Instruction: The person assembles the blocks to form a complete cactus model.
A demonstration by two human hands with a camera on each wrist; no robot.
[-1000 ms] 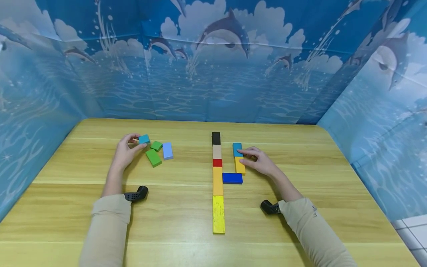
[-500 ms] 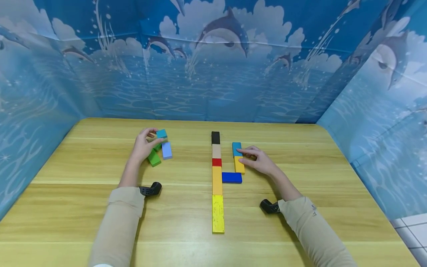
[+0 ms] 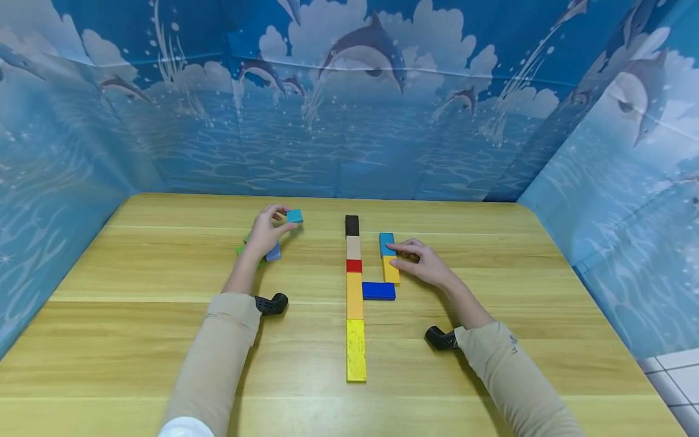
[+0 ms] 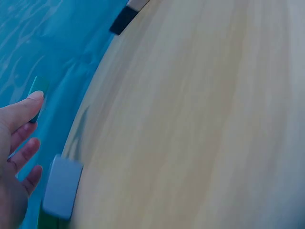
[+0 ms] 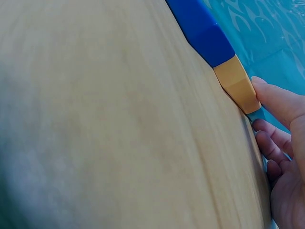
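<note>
In the head view my left hand (image 3: pixel 264 235) pinches a small teal block (image 3: pixel 295 215) between thumb and fingers, raised over the table's back left. The left wrist view shows the same teal block (image 4: pixel 38 88) at the thumb tip. My right hand (image 3: pixel 427 263) touches two blocks laid end to end: a fingertip is on the light blue block (image 3: pixel 386 241), the thumb on the orange-yellow block (image 3: pixel 391 272). Below them a dark blue block (image 3: pixel 378 291) lies crosswise against a straight column of black (image 3: pixel 352 225), beige, red, orange and yellow blocks (image 3: pixel 356 352).
Partly hidden behind the left hand, a periwinkle block (image 3: pixel 274 252) and green blocks (image 3: pixel 240 250) lie on the wooden table (image 3: pixel 306 364). A dolphin-print curtain (image 3: pixel 338 139) borders the table's back and sides. Each wrist carries a black camera mount (image 3: pixel 273 304).
My left hand has carried the teal block rightward, past the green and periwinkle blocks toward the column. The right hand stays at the light blue and orange-yellow blocks.
</note>
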